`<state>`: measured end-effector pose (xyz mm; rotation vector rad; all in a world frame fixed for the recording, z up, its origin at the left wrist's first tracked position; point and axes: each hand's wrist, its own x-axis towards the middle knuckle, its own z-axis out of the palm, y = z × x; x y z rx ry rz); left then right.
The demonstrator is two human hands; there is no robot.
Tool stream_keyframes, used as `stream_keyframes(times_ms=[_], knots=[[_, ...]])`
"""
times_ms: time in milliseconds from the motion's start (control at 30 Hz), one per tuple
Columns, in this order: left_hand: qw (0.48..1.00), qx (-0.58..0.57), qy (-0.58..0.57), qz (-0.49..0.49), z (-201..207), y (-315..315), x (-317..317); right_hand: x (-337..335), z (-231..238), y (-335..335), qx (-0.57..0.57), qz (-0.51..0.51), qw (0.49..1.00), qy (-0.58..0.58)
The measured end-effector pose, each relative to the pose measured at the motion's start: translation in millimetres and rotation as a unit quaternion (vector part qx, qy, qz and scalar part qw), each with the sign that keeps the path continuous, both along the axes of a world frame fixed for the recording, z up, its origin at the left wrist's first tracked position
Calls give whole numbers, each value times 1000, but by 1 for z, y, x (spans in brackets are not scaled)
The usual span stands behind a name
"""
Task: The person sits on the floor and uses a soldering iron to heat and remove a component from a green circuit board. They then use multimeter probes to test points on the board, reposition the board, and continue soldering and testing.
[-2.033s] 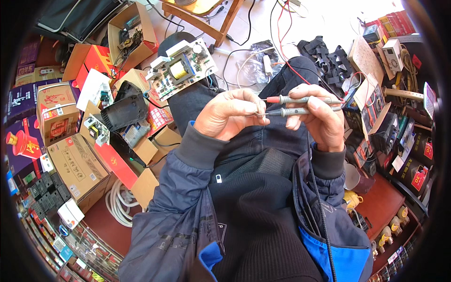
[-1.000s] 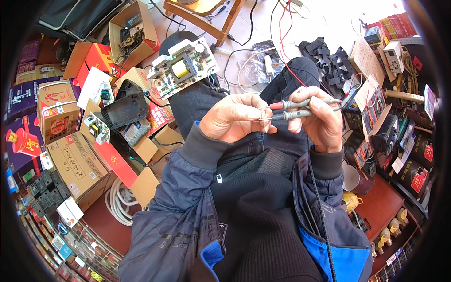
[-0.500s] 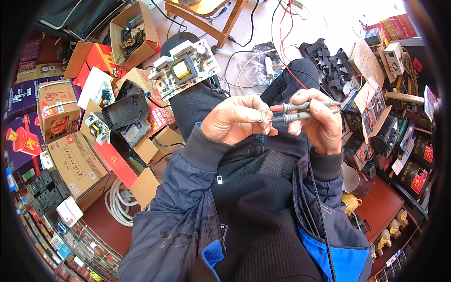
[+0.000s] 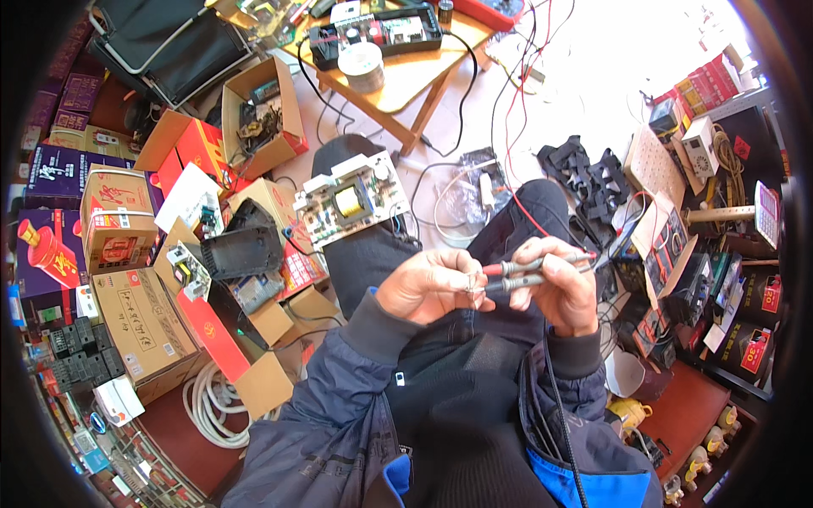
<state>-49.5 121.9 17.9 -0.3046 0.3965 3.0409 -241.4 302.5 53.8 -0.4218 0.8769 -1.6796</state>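
My right hand (image 4: 559,289) is closed around a pair of multimeter test probes, a red-tipped probe (image 4: 518,267) above a grey probe (image 4: 513,283), lying almost parallel. Their tips point left and meet the fingertips of my left hand (image 4: 426,284). That hand pinches a small component with thin wire leads (image 4: 472,283); its body is mostly hidden by the fingers, so I cannot tell its kind. A circuit board (image 4: 327,218) with a yellow-wrapped transformer (image 4: 348,201) rests on my left thigh, beyond the left hand.
A wooden stool (image 4: 398,95) ahead carries a black power strip and a solder spool (image 4: 362,66). Open cardboard boxes (image 4: 292,110) and a black plastic housing (image 4: 244,245) crowd the left. Black straps (image 4: 584,182) lie on the floor at right, with red and black cables nearby.
The view has tilted upward, bringing more of the stool into sight. Both hands keep their grips, with the probe tips still at the small component.
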Motion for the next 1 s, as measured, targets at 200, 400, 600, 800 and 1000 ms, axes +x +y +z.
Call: stream_keyframes(times_ms=[200, 400, 600, 800, 1000], knots=[[1000, 5, 2, 3, -2, -1, 0, 1, 1, -1, 18, -9, 1000, 2], [1000, 4, 6, 3, -3, -2, 1, 1, 3, -3, 22, -10, 1000, 5], [1000, 9, 24, 6, -4, -3, 1, 0, 4, -6, 27, -2, 1000, 1], [999, 16, 46, 11, -8, -7, 1, -1, 7, -11, 37, -6, 999, 7], [998, 36, 51, 32, -13, -10, 1, -1, 10, -18, 37, -1, 999, 28]])
